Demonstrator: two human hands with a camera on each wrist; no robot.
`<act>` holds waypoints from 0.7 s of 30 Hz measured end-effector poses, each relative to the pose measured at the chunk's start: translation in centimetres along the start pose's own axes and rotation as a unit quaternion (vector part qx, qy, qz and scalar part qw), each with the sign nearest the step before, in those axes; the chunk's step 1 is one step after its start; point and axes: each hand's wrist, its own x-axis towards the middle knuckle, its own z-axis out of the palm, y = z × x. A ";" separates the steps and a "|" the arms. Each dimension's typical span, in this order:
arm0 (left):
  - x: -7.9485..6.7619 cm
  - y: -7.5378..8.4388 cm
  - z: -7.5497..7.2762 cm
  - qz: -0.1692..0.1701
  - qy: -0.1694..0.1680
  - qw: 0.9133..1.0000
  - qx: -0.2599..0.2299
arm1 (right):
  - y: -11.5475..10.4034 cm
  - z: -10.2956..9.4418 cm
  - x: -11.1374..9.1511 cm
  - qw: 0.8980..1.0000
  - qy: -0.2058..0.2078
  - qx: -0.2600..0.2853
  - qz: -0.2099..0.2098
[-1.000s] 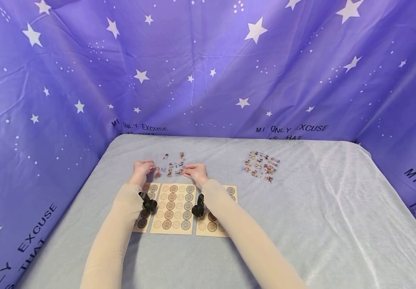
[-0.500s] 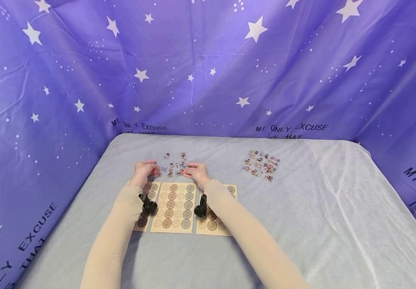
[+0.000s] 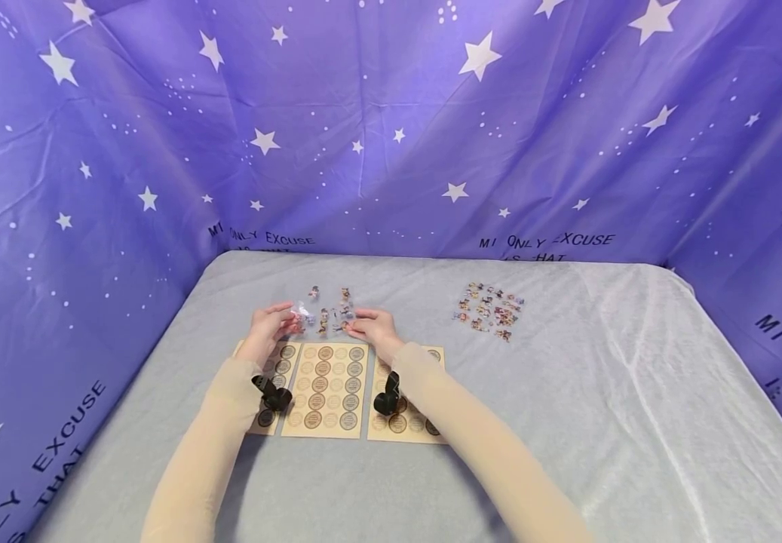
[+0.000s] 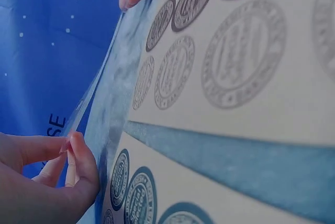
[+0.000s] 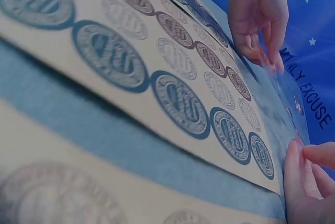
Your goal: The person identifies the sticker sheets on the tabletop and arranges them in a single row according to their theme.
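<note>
Spanning the gap between two well-parted hands, a clear sticker sheet point(image 3: 324, 320) dotted with small coloured figures sits centre stage, just beyond the near row of paper on the table point(image 3: 567, 445). On one side the left hand point(image 3: 268, 330) has its edge pinched between thumb and fingers; on the other, the right hand point(image 3: 377, 330) matches it with a pinch of its own. Over to the left wrist view, where the film shows nearly edge-on, a thin pale strip running from one set of fingertips to the other; whether its far edge touches the cloth, I cannot tell. A bright glint catches the sheet right beside the left fingers. Below, three beige seal sheets lie side by side: the middle seal sheet point(image 3: 325, 391) in plain sight with its columns of pale and dark round seals, the left seal sheet point(image 3: 286, 368) and right seal sheet point(image 3: 397, 431) partly covered by the cream sleeves point(image 3: 203, 445). Black wrist cameras point(image 3: 277, 397) hang over the paper. Well to the right, a second clear sticker sheet point(image 3: 491, 311), crowded with figures, lies flat, and behind it all rises a purple star-printed curtain point(image 3: 363, 105).
</note>
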 end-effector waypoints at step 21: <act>-4.3 0.6 1.4 -0.028 -0.055 0.996 -0.067 | 0.8 -2.6 -1.2 0.999 0.021 0.034 -0.006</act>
